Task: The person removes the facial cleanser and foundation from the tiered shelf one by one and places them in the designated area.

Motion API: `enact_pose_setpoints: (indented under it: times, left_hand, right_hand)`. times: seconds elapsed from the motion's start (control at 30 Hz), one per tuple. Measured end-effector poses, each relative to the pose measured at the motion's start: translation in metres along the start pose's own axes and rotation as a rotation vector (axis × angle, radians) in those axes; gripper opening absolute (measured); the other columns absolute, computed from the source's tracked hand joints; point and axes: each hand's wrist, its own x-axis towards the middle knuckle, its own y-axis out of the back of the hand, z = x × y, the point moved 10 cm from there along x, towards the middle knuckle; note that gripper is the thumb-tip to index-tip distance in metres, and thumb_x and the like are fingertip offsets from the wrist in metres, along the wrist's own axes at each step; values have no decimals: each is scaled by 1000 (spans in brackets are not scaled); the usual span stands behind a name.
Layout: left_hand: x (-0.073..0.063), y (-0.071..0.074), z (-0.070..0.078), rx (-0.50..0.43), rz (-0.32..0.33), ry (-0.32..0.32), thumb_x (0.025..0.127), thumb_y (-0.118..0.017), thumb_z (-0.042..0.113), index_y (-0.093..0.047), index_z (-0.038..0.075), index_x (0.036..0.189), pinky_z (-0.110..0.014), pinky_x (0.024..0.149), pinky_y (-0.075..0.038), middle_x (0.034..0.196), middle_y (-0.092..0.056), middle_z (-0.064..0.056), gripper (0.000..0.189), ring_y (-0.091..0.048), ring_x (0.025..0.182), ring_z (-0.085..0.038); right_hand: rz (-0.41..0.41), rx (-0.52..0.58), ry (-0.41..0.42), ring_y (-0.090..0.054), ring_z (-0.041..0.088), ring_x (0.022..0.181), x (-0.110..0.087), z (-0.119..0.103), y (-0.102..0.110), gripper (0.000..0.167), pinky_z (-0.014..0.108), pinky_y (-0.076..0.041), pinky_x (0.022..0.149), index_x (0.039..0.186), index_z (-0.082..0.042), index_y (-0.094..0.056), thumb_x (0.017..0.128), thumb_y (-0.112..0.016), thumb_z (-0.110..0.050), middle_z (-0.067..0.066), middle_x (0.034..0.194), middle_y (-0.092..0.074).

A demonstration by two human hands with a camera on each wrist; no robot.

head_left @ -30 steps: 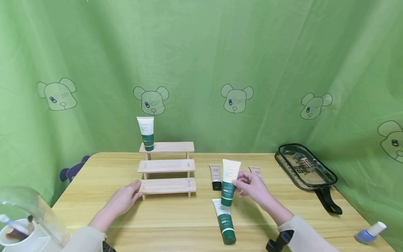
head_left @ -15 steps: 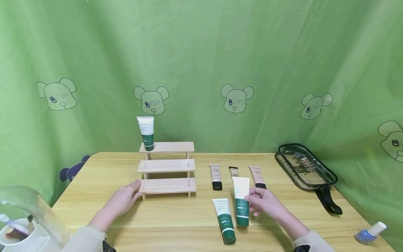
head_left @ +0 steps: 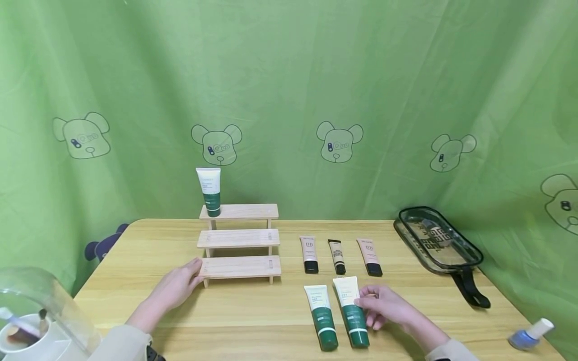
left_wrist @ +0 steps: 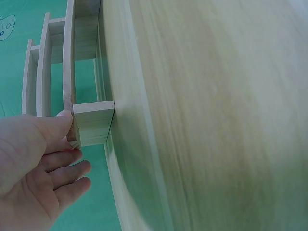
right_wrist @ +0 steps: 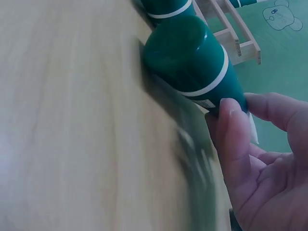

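My left hand (head_left: 177, 284) grips the left end of the lowest step of a three-tier wooden display stand (head_left: 241, 267), its thumb on the board's edge in the left wrist view. My right hand (head_left: 386, 308) pinches a white-and-green squeeze tube (head_left: 353, 316) by its right side, between thumb and fingers. In the head view this tube lies low over the table, beside a matching tube (head_left: 322, 318) on its left. Seen from the right wrist, the green cap (right_wrist: 175, 48) faces the camera. A third such tube (head_left: 210, 193) stands cap-down on the stand's top step.
Behind my right hand lie two pinkish BB tubes (head_left: 309, 254) and a small beige tube (head_left: 336, 256). A clear black-edged pouch (head_left: 438, 238) is at the right rear, a nail polish bottle (head_left: 530, 335) at front right. A domed brush holder (head_left: 49, 326) stands at front left.
My right hand has moved the tube toward me and to the right, down beside the matching tube. The small beige tube has come fully into view. My left hand stays on the stand.
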Motion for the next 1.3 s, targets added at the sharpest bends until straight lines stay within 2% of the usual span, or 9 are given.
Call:
enact_pose_setpoints:
  times: [0.63, 0.93, 1.3]
  left_hand:
    - [0, 1, 1, 1, -5, 0, 91, -58, 13, -49, -11, 125, -53, 97, -37, 128, -46, -28, 43, -47, 115, -43]
    - [-1, 1, 2, -14, -9, 5, 90, -58, 13, -49, -10, 126, -54, 96, -37, 127, -46, -29, 42, -47, 114, -43]
    - [0, 0, 0, -6, -7, -1, 91, -58, 12, -50, -10, 125, -53, 96, -38, 127, -47, -29, 42, -47, 114, -43]
  right_hand:
    - [4, -41, -52, -52, 8, 45, -1, 8, 0, 34, 19, -48, 40, 104, 10, -48, 87, -61, -16, 11, 68, -59]
    - [-36, -64, -52, -53, 8, 44, -2, 9, 1, 30, 18, -48, 40, 100, 6, -48, 88, -61, -19, 11, 68, -60]
    - [-61, -78, -42, -56, 11, 49, -6, 2, 11, 32, 21, -51, 44, 103, 7, -48, 89, -59, -19, 15, 73, -63]
